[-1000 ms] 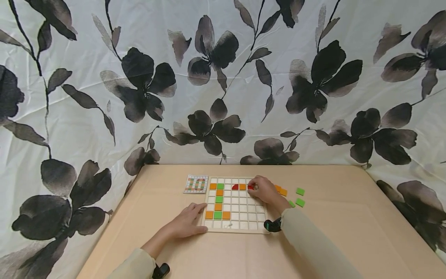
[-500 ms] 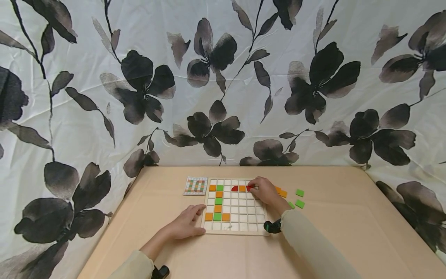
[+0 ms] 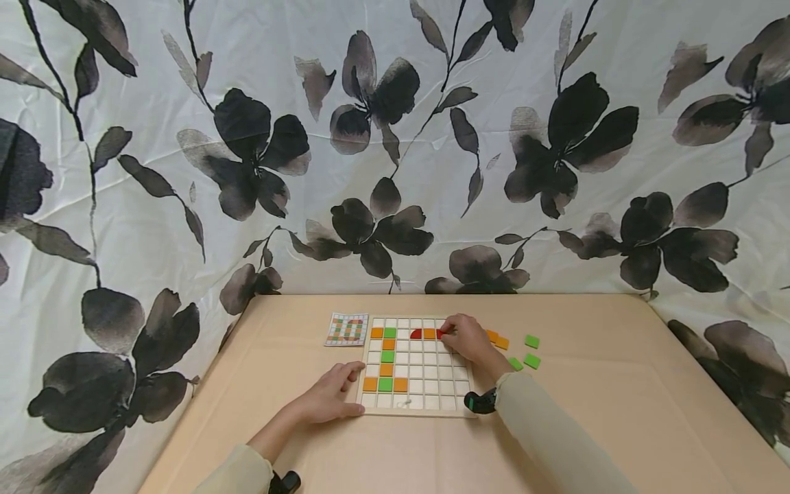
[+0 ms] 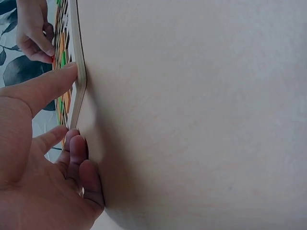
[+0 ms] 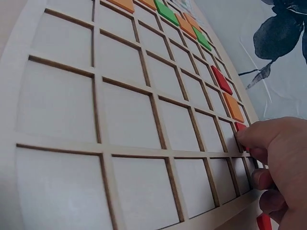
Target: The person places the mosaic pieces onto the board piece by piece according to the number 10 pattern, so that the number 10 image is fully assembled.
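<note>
A wooden grid board (image 3: pixel 420 413) lies on the table, with orange, green and red tiles in some of its cells. My right hand (image 3: pixel 467 337) is over its far right part, pinching a red tile (image 5: pixel 241 127) between thumb and fingers at a cell beside an orange tile (image 5: pixel 233 106). Past that orange one sits a red tile with a rounded edge (image 3: pixel 416 333). The held tile is mostly covered by the thumb. My left hand (image 3: pixel 330 394) rests at the board's near left corner, thumb and fingertips touching the frame, fingers loosely extended.
A small pattern card (image 3: pixel 346 329) lies left of the board. Loose orange tiles (image 3: pixel 502 342) and green tiles (image 3: pixel 531 360) lie to the right of it. Another red piece (image 5: pixel 264 221) shows below the right hand. A floral cloth (image 3: pixel 395 137) hangs behind the table.
The head view has tilted very slightly. My right hand keeps to the same cell, with the red tile shifted slightly left under the fingers. The left hand has stayed in place.
</note>
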### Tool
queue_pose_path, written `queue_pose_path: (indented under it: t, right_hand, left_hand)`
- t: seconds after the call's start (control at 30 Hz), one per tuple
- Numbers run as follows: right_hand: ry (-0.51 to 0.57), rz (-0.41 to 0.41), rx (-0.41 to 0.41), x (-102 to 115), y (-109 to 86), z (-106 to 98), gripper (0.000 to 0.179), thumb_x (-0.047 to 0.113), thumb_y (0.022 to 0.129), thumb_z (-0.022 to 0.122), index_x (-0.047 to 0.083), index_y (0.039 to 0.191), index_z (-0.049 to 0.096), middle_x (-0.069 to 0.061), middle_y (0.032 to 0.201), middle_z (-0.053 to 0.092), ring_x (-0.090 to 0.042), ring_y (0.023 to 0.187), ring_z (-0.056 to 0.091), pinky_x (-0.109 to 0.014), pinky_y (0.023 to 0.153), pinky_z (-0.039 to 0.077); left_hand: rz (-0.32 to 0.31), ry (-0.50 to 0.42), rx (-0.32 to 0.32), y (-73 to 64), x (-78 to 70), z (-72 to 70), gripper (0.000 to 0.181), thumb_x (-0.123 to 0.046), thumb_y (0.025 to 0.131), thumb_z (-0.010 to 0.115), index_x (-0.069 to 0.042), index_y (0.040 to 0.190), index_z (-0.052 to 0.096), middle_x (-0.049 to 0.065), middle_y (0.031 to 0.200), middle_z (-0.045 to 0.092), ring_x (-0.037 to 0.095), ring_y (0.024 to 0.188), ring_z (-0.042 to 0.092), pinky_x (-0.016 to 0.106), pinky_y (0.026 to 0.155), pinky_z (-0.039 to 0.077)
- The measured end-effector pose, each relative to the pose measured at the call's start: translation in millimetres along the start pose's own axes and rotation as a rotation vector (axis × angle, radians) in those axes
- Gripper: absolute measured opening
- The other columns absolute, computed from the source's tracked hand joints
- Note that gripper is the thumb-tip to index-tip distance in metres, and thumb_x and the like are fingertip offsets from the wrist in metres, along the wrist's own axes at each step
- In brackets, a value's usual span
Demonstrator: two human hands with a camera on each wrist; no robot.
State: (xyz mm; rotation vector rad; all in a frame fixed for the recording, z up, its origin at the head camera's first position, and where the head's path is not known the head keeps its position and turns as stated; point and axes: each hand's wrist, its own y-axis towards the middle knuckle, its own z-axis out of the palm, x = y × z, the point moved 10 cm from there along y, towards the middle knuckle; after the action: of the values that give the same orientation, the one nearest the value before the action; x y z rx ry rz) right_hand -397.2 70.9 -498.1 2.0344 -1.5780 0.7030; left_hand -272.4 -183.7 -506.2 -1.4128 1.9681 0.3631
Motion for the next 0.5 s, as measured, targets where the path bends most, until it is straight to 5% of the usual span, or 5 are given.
queue_pose_path:
  t: [0.5]
  right_hand:
    - [0.029, -0.016, -0.012, -12, -17.2, -13, 0.015, 0.019, 0.087, 0.071, 0.014, 0.101, 0.07, -0.003, 0.106, 0.064, -0.02, 0.096, 0.055, -0.042, 0.092, 0.047]
  left_hand:
    - [-0.004, 0.008, 0.002, 2.1, -0.1, 1.8, 0.077, -0.029, 0.08, 0.078, -0.011, 0.143, 0.038, 0.005, 0.118, 0.045, 0.019, 0.101, 0.041, 0.037, 0.086, 0.037]
